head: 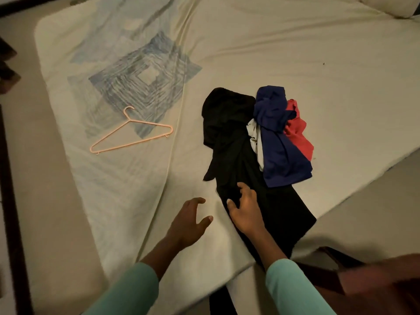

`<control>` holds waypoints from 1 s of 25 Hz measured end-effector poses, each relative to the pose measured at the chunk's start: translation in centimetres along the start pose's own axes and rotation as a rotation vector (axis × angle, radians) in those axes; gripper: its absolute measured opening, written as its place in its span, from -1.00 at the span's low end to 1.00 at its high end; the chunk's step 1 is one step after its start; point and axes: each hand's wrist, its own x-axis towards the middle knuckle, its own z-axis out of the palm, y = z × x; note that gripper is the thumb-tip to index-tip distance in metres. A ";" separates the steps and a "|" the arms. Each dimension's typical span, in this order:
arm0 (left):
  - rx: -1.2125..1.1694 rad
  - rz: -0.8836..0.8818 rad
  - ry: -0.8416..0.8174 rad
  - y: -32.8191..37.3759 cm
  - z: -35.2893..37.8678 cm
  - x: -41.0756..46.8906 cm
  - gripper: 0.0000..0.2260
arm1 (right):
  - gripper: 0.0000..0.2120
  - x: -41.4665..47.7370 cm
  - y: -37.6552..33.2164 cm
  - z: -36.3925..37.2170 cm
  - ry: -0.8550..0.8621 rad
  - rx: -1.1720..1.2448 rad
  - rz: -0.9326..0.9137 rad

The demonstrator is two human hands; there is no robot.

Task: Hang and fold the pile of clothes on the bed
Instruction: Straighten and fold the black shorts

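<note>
1. Dim warm light falls on a wide bed (295,53) covered in a cream sheet, with a blue-patterned cloth (136,71) spread over its upper left part.
2. At centre right of the frame lies the pile of clothes (261,137): a long black garment (229,142) that trails toward the lower edge of the bed and over it, with a navy piece (279,137), a red piece (297,133) and a bit of pale fabric (255,137) bunched beside it.
3. A pink hanger (131,133) lies bare at left of centre, well apart from the pile.
4. The right hand (245,210) rests on the black garment, fingers spread and curling into the cloth; a firm grip is not evident.
5. The left hand (191,221) hovers open just beside it, over bare sheet, holding nothing.
6. Nothing looks folded or hung yet, so the task seems barely begun, with every garment left to do.
</note>
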 end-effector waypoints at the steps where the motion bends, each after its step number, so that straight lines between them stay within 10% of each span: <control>1: -0.037 -0.039 0.017 0.7 0.5 3.2 -0.44 | -0.31 3.6 0.4 -0.4 0.005 -0.015 -0.021; 10: -0.243 -0.337 0.224 3.3 2.7 24.4 -0.37 | -0.13 20.6 8.1 -1.1 -0.075 -0.301 0.047; 15: -0.539 -0.352 0.083 5.0 2.8 26.0 -0.76 | -0.21 21.5 7.5 -1.7 -0.106 -0.203 0.113; 21: -0.643 0.075 -0.176 8.7 -1.7 16.1 -0.71 | -0.45 18.8 0.3 -5.1 -0.345 0.961 0.445; 25: -0.543 0.179 -0.385 8.2 -5.1 8.6 -0.80 | -0.71 14.2 -7.8 -5.2 -0.202 1.032 0.233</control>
